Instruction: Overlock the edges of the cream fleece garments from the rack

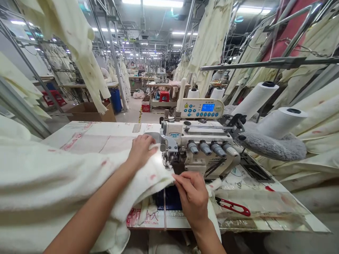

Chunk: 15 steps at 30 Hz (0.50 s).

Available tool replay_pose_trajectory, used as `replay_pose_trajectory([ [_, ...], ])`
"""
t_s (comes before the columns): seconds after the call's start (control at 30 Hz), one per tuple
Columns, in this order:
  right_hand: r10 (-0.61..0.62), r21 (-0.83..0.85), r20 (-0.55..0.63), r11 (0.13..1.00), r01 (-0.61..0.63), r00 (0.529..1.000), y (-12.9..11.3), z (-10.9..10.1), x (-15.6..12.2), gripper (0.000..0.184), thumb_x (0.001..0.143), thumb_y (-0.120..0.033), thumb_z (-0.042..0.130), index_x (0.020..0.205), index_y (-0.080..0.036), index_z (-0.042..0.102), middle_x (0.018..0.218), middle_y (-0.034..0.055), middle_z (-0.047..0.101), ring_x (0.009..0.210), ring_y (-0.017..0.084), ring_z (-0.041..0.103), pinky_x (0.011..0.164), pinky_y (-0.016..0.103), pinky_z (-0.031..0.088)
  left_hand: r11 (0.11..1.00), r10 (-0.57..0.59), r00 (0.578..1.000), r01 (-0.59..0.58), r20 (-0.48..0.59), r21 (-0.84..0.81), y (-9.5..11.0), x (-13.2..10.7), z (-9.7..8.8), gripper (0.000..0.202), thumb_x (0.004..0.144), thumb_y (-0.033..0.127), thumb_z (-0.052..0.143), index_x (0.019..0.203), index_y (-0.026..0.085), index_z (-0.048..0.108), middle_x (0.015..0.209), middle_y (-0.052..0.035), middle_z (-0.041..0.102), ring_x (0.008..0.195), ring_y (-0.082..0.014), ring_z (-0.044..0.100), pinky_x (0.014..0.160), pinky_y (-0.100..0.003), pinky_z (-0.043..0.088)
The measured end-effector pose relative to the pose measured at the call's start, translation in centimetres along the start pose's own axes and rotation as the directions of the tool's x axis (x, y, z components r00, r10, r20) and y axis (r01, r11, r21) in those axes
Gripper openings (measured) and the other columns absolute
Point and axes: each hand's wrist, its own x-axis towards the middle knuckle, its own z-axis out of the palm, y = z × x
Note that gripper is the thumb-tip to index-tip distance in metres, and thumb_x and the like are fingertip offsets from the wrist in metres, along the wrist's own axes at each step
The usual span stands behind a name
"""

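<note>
Cream fleece fabric with small pink marks drapes over the left of the table, its right edge under the presser foot of a white overlock sewing machine. Left of the needle area, my left hand is closed on the fabric, fingers bent over its far part and thumb toward the machine. My right hand pinches the fabric's near edge between thumb and forefinger, just in front of the presser foot. To the right of that hand lie red-handled thread snips, apart from it.
A control panel with a lit blue screen tops the machine. White thread cones and a grey fluffy roll stand right. A printed ruler runs along the table's front. Cream garments hang around; a cardboard box sits behind.
</note>
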Motion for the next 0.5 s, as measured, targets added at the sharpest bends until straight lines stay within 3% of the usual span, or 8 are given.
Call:
replay_pose_trajectory([
  [0.13, 0.063, -0.099, 0.007, 0.993, -0.062, 0.998, -0.1, 0.2, 0.3, 0.013, 0.087, -0.011, 0.053, 0.092, -0.015, 0.064, 0.083, 0.0068, 0.057, 0.078, 0.019, 0.049, 0.069, 0.034, 0.038, 0.999, -0.037, 0.999, 0.037, -0.014, 0.001, -0.9, 1.6, 0.3, 0.018, 0.081, 0.032, 0.050, 0.094, 0.020, 0.054, 0.109, -0.0073, 0.056, 0.106, -0.0269, 0.046, 0.085, -0.041, 0.037],
  [0.27, 0.134, -0.045, -0.003, 0.990, -0.134, 0.991, -1.2, -0.5, -1.3, 0.016, 0.088, -0.013, 0.052, 0.102, -0.015, 0.059, 0.094, 0.0083, 0.055, 0.087, 0.019, 0.050, 0.075, 0.034, 0.040, 0.996, -0.090, 0.996, 0.090, -0.009, 0.025, -1.8, 3.6, 0.9, 0.027, 0.082, 0.034, 0.049, 0.105, 0.021, 0.053, 0.116, -0.0091, 0.054, 0.108, -0.0284, 0.047, 0.084, -0.042, 0.040],
  [0.4, 0.153, 0.035, 0.111, 0.987, -0.157, 0.982, -2.4, -0.8, -3.5, 0.017, 0.089, -0.013, 0.049, 0.103, -0.018, 0.057, 0.096, 0.0073, 0.055, 0.090, 0.019, 0.050, 0.076, 0.033, 0.040, 0.982, -0.178, 0.984, 0.177, 0.006, 0.066, -2.9, 6.0, 1.2, 0.036, 0.084, 0.037, 0.045, 0.115, 0.021, 0.049, 0.125, -0.0110, 0.051, 0.115, -0.0306, 0.045, 0.089, -0.043, 0.038],
  [0.5, 0.163, 0.136, 0.218, 0.971, -0.195, 0.962, -2.6, -0.9, -4.6, 0.017, 0.090, -0.015, 0.048, 0.103, -0.020, 0.056, 0.094, 0.0052, 0.058, 0.089, 0.019, 0.052, 0.078, 0.032, 0.041, 0.960, -0.273, 0.961, 0.270, 0.041, 0.078, -4.7, 5.9, 0.7, 0.046, 0.087, 0.043, 0.037, 0.123, 0.017, 0.043, 0.127, -0.0167, 0.049, 0.113, -0.0325, 0.048, 0.086, -0.042, 0.041],
])
